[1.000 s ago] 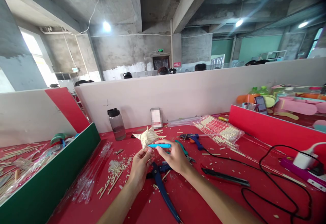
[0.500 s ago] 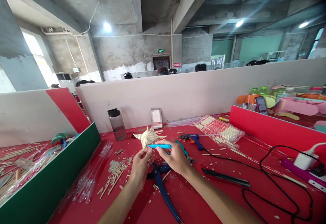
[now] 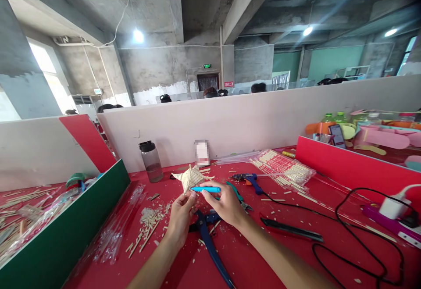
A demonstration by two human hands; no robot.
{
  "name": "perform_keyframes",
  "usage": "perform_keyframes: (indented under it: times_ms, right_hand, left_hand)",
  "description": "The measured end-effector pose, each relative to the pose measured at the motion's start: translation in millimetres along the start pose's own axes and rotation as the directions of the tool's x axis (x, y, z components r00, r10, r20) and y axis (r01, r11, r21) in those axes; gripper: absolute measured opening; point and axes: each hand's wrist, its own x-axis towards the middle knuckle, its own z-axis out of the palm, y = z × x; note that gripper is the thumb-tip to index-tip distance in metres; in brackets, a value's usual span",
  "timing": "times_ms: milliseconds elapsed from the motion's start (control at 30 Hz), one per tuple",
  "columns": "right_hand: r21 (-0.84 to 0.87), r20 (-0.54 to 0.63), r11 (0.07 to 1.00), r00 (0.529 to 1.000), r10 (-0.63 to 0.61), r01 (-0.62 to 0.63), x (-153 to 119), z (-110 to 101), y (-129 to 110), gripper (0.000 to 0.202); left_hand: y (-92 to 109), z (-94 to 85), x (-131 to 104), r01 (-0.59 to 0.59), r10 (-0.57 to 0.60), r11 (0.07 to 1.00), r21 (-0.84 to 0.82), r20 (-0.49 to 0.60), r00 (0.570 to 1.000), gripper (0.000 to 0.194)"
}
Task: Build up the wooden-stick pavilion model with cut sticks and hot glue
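Observation:
A pale model made of thin wooden sticks (image 3: 192, 178), with pointed corners, is held above the red table. My left hand (image 3: 182, 208) pinches its lower tip between thumb and fingers. In my right hand (image 3: 225, 200) is a bright blue pen-like tool (image 3: 207, 189), held level, its left end at the model's lower part close to my left fingertips. Beneath my hands lies a cutter with dark blue handles (image 3: 210, 245), partly hidden by them.
A blue glue gun (image 3: 251, 180), teal pliers (image 3: 237, 193) and a black utility knife (image 3: 292, 229) lie to the right. Bagged sticks (image 3: 283, 167) are behind. A bottle (image 3: 151, 162), stick scraps (image 3: 148, 227) and a green divider (image 3: 72, 227) stand or lie left. Black cable (image 3: 338, 219) loops at right.

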Motion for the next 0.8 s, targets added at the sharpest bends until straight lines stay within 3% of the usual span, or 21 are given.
perform_keyframes:
  times_ms: [800]
  right_hand:
    - [-0.001, 0.008, 1.000, 1.000, 0.003, -0.003, -0.9, 1.0, 2.1, 0.026]
  left_hand:
    - [-1.8, 0.5, 2.9, 0.009, -0.008, 0.998, -0.059, 0.019, 1.000, 0.048]
